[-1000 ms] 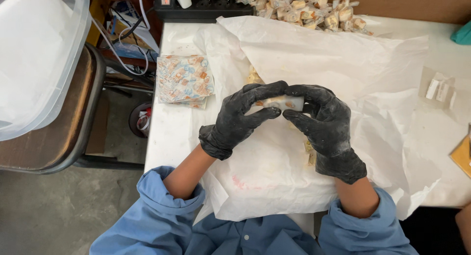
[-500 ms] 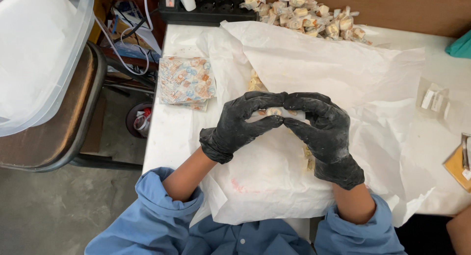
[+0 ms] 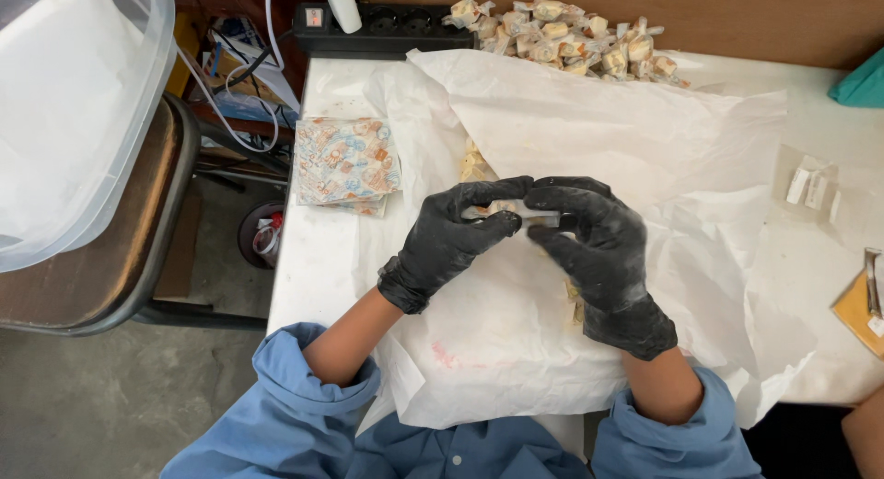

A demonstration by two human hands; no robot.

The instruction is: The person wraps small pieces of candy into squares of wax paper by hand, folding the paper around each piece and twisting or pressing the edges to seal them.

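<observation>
Here, in the head view, both gloved hands are meeting over the big sheet of white paper (image 3: 589, 129) that is covering the white table (image 3: 318, 258). The left hand (image 3: 451, 239) and the right hand (image 3: 594, 244) are closing together on a small pale wrapped piece (image 3: 502, 209), each pinching one end between fingertips, so the piece is sitting just above the middle of the paper. Left of the paper, a stack of patterned wrappers (image 3: 345, 161) is lying flat; beyond the paper's far edge, a heap of finished wrapped pieces (image 3: 562, 32) is resting against the wall, next to a black power strip (image 3: 387, 23). A few yellowish unwrapped bits (image 3: 474, 164) are peeking out just past the left hand. The thin wrapper is looking likely to tear or slip if the black gloves are twisting too hard, and the piece could drop onto the paper. Compared with the earlier pictures, the hands are sitting in nearly the same spot, the fingertips drawn slightly closer around the piece.
</observation>
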